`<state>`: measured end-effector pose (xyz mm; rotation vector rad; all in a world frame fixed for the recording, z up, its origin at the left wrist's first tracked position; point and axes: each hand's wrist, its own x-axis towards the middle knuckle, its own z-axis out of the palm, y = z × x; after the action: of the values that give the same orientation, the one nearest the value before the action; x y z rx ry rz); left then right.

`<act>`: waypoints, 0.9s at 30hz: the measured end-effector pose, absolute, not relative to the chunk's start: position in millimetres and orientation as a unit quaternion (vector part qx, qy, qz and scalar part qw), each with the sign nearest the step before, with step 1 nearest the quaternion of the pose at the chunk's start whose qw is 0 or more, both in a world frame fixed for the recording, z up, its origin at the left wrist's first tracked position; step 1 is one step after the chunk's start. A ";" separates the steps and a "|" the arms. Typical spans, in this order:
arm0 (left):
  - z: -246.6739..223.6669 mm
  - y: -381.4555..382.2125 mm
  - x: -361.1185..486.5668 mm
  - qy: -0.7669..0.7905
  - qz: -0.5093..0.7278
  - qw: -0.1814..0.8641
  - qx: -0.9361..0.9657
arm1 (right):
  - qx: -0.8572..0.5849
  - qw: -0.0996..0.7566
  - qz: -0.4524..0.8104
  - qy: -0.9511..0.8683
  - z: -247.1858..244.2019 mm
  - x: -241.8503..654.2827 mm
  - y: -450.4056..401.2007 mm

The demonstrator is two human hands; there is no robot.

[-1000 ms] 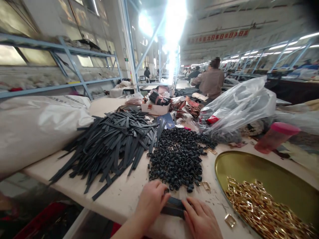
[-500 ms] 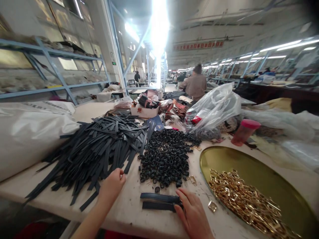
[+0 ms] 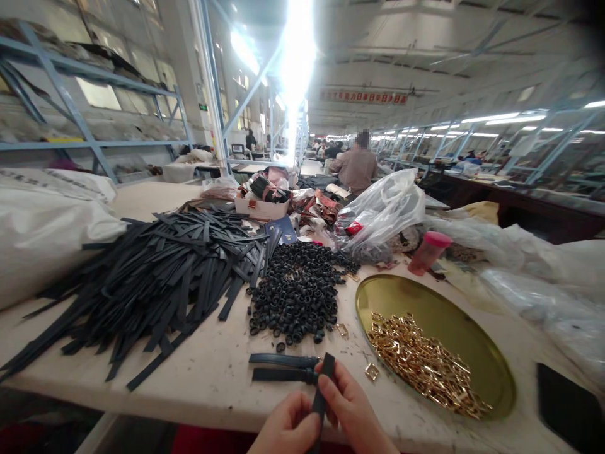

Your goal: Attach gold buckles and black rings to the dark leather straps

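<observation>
Head view: left hand [image 3: 288, 424] and right hand [image 3: 347, 397] both on one flat, narrow, dark leather-like strip [image 3: 319, 403], held up at the front edge of a beige table top [image 3: 208, 372]. Right hand pinches it near the upper end, thumb on the near side, fingers curled behind; left hand pinches lower down, fingers bunched. Strip is tilted, upper end leaning right. Two dark flat bands [image 3: 281, 360] lie side by side on the table, just left of the right hand. Step in hand, judged: handling a single strip, no buckle visible on it. Next move probably calls for firm, lined-up pinches, since something this thin likely twists. Around: heap of long dark strips [image 3: 179, 271] left, pile of small black rings [image 3: 297, 290] ahead, shiny gold metal buckles [image 3: 420, 359] in an oval gold tray [image 3: 454, 315] right, loose square gold buckle [image 3: 372, 372] just outside its rim.
</observation>
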<state>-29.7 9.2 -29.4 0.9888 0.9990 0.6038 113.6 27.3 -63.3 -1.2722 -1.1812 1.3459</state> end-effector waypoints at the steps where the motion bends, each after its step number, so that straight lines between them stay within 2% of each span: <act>1: -30.2 12.5 -28.0 0.458 0.294 0.723 0.425 | -0.541 0.437 0.494 -0.522 -60.4 119.8 35.3; 2: -30.9 15.2 -27.3 0.465 0.312 0.726 0.399 | -0.576 0.428 0.411 -0.562 -57.6 126.9 45.2; 4: -32.2 19.0 -27.5 0.479 0.327 0.732 0.357 | -0.641 0.346 0.233 -0.644 -54.1 140.5 68.4; 5: -32.7 20.7 -28.0 0.487 0.329 0.731 0.346 | -0.649 0.322 0.206 -0.658 -54.1 145.8 80.2; 10: -34.3 31.8 -32.2 0.499 0.338 0.738 0.304 | -0.662 0.253 0.178 -0.683 -66.2 148.8 119.5; 15: -36.1 46.0 -37.6 0.498 0.335 0.753 0.271 | -0.661 0.237 0.198 -0.684 -69.0 148.8 125.1; 20: -35.9 57.3 -36.7 0.486 0.306 0.776 0.261 | -0.653 0.259 0.288 -0.651 -63.2 153.0 115.3; 24: -29.5 63.3 -31.0 0.478 0.277 0.788 0.270 | -0.551 0.393 0.605 -0.420 -55.4 140.9 95.4; 27: -25.6 66.3 -29.4 0.482 0.272 0.765 0.330 | -0.451 0.441 0.732 -0.260 -44.9 130.1 83.1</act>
<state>-29.4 66.3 -25.6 0.7166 1.0469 0.5922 130.1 83.1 -44.9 -1.1187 -0.6460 1.8164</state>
